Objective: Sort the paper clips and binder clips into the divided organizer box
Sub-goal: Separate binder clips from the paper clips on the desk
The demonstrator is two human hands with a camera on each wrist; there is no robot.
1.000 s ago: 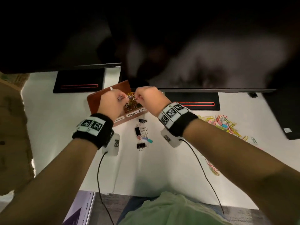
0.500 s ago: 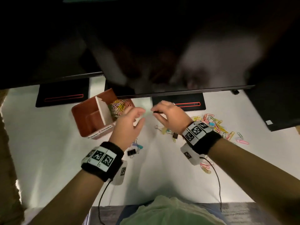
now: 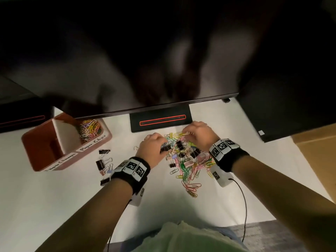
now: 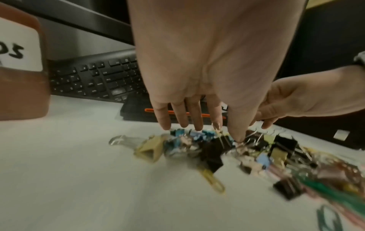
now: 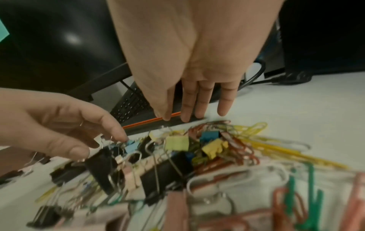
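Observation:
A mixed pile of coloured paper clips and binder clips (image 3: 187,160) lies on the white desk. The brown divided organizer box (image 3: 45,151) stands to the left, and its far compartment holds paper clips (image 3: 89,130). My left hand (image 3: 163,149) is at the pile's left edge. Its thumb and forefinger pinch the wire handles of a black binder clip (image 5: 100,162), which still sits in the pile. My right hand (image 5: 195,117) hangs over the pile's far side with fingers straight, tips near yellow paper clips (image 5: 250,129), holding nothing.
Several loose binder clips (image 3: 103,164) lie between the box and my left wrist. A dark monitor (image 3: 163,60) overhangs the desk, its stand base (image 3: 160,122) just behind the pile. A black keyboard (image 4: 98,78) sits behind the box. A cardboard box (image 3: 318,151) is at right.
Both hands have left the organizer box and moved right and down onto the clip pile. The left hand now pinches a black binder clip.

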